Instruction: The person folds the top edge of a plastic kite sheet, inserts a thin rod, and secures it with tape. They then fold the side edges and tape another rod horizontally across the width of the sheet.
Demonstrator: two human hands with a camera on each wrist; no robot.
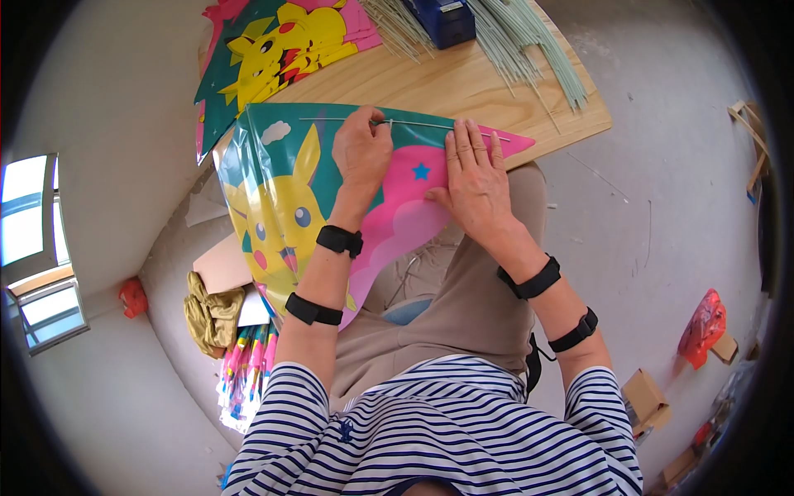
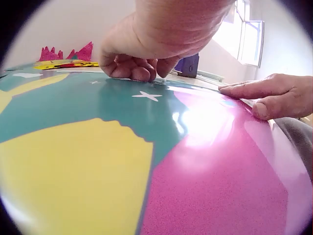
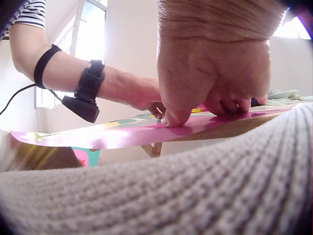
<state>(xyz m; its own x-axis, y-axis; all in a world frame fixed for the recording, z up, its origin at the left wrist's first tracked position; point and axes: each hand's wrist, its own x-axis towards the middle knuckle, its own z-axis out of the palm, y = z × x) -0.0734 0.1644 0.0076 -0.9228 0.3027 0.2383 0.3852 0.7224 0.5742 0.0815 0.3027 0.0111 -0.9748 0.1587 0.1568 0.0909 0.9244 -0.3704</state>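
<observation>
A glossy printed plastic kite sheet (image 1: 397,198), with a yellow cartoon face on green and pink, lies over the table's near edge and the person's lap. Along its far edge runs a thin pale rod (image 1: 423,125). The left hand (image 1: 361,155) has its fingers curled down at the rod, thumb and fingertip pinching there; in the left wrist view its knuckles rest on the green part, and the fingertips are partly hidden. To the right, the right hand (image 1: 478,186) lies with straight fingers across the rod and the pink corner, pressing the sheet.
On the wooden table (image 1: 496,107) are more printed sheets (image 1: 298,50) at the far left. Bundles of thin rods (image 1: 517,41) flank a dark blue box (image 1: 447,23) at the back. Red bags and cardboard boxes (image 1: 645,398) stand on the floor at right.
</observation>
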